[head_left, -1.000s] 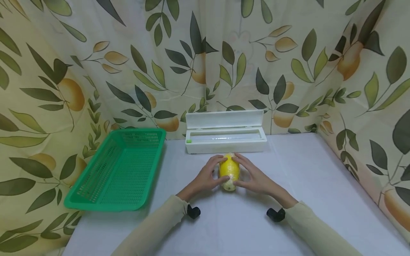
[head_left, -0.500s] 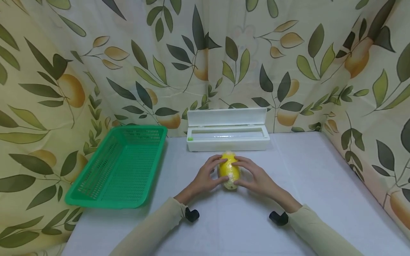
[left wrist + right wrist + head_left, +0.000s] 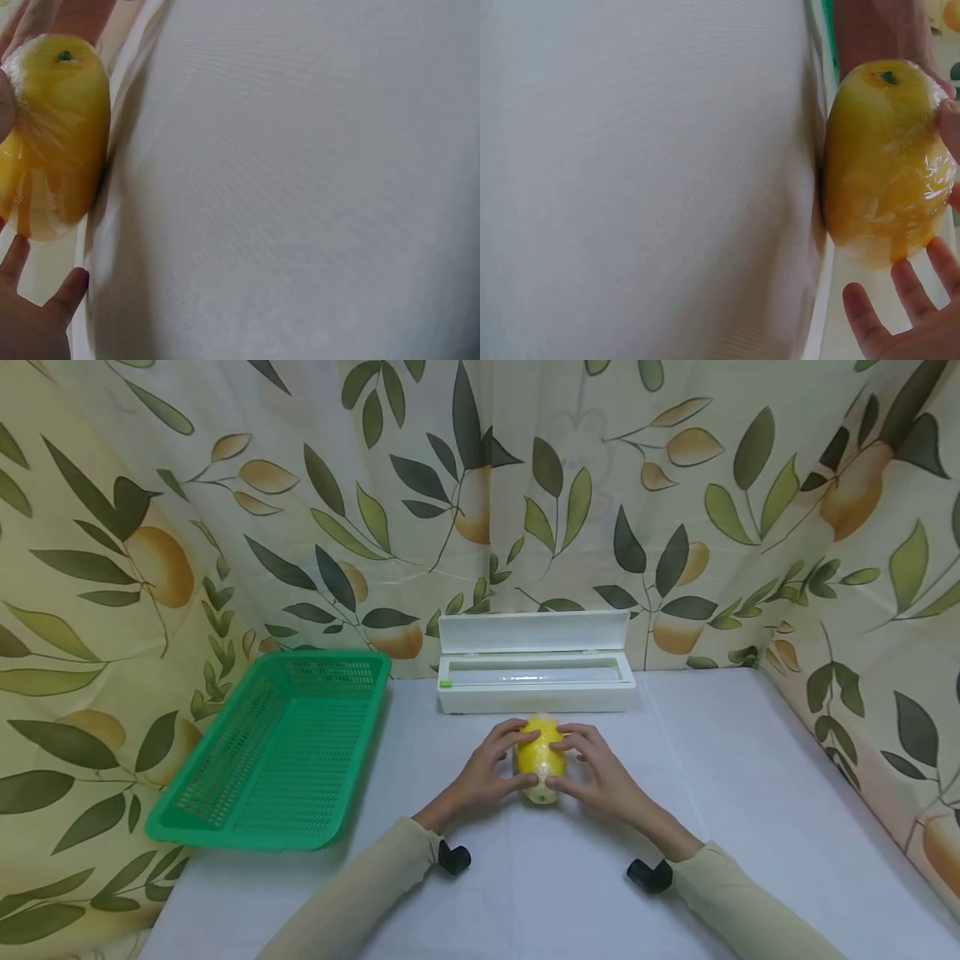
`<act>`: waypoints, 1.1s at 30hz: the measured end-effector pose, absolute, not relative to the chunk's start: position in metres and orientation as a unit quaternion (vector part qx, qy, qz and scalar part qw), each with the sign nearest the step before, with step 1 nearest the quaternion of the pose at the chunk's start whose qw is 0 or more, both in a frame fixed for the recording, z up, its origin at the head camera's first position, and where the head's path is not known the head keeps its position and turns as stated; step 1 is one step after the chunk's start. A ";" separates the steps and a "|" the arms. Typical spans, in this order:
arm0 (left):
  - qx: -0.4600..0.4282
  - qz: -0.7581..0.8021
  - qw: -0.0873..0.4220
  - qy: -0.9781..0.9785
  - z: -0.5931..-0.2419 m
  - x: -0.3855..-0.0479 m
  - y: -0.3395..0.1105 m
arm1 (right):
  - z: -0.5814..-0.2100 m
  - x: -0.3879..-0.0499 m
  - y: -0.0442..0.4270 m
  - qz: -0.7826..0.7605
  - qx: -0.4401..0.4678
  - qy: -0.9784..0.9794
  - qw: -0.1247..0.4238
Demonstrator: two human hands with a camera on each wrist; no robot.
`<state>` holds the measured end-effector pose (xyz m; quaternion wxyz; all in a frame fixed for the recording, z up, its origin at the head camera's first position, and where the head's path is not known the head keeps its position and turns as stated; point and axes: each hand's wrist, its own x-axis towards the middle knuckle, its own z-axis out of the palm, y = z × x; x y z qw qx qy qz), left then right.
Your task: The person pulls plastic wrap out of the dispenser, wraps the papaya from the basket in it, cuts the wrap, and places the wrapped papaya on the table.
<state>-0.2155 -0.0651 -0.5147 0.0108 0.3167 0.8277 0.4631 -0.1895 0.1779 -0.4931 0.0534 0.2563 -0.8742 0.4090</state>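
A yellow mango [image 3: 542, 752], wrapped tightly in shiny clear film, lies on the white-covered table between both hands. My left hand [image 3: 487, 768] holds its left side, the thumb near the front end and the fingers curved over the upper part. On the opposite side my right hand [image 3: 600, 777] grips it likewise, with bent fingers and the thumb near the front end. Its green stem end shows beside the wrinkled film in the left wrist view, on the mango [image 3: 64, 135]. Smooth film with bright glints covers the mango [image 3: 885, 165] in the right wrist view.
Behind the hands stands a long white cling film dispenser [image 3: 536, 700], lid raised, with a small green piece at its left end. A green plastic basket [image 3: 341, 810] sits on the left of the table [image 3: 720, 760]. Leaf-patterned curtains [image 3: 300, 510] enclose the back and sides.
The fingers of my right hand have slid from the far end of the mango down its right side and bent more. My left hand keeps nearly the same hold. The head view has shifted slightly.
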 end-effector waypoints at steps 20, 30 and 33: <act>0.321 0.431 -0.014 0.844 -0.509 -0.215 -0.063 | -0.492 -0.189 0.178 0.394 0.253 -0.880 0.074; 0.305 0.421 -0.023 0.854 -0.504 -0.217 -0.069 | -0.491 -0.192 0.182 0.371 0.259 -0.887 0.090; 0.304 0.423 -0.026 0.853 -0.503 -0.215 -0.072 | -0.491 -0.192 0.184 0.366 0.254 -0.891 0.084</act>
